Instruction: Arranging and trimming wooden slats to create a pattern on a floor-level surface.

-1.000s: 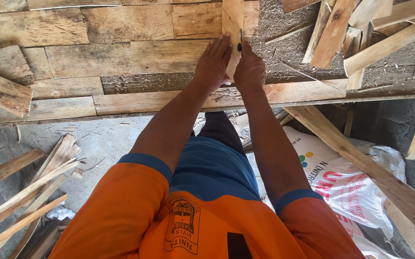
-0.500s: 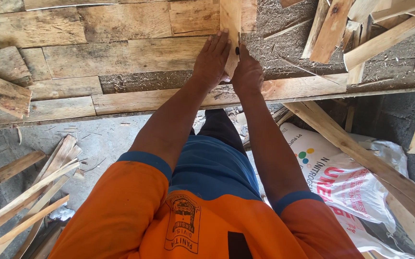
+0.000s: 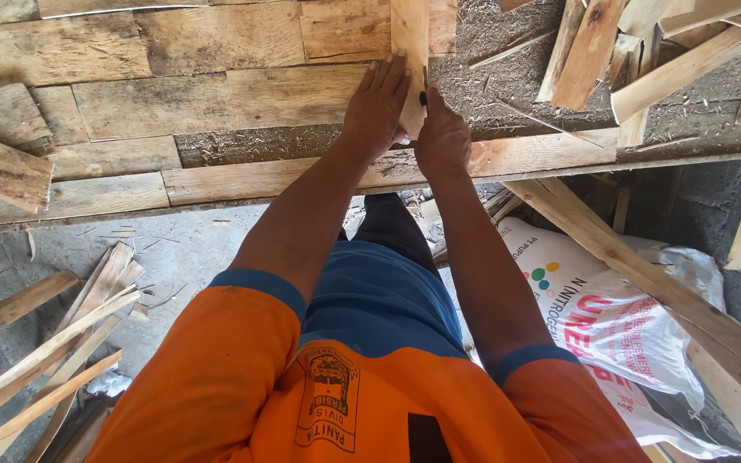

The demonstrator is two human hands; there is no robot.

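- We press our left hand [image 3: 376, 101] flat, fingers stretched out, on the narrow upright board [image 3: 410, 51] that lies across the bench.
- Our right hand [image 3: 441, 137] is curled around a small dark tool [image 3: 423, 96], its tip touching the right edge of that board; what kind of tool it is we cannot tell.
- The board sits on the plank bench [image 3: 216, 86], over the seam between the wide planks and a stretch covered in sawdust [image 3: 507, 60].
- More loose planks [image 3: 610, 51] are piled at the bench's far right.
- Thin wood strips [image 3: 53, 360] lie on the concrete floor to our left.
- A white printed sack [image 3: 619, 326] lies under the bench to our right.
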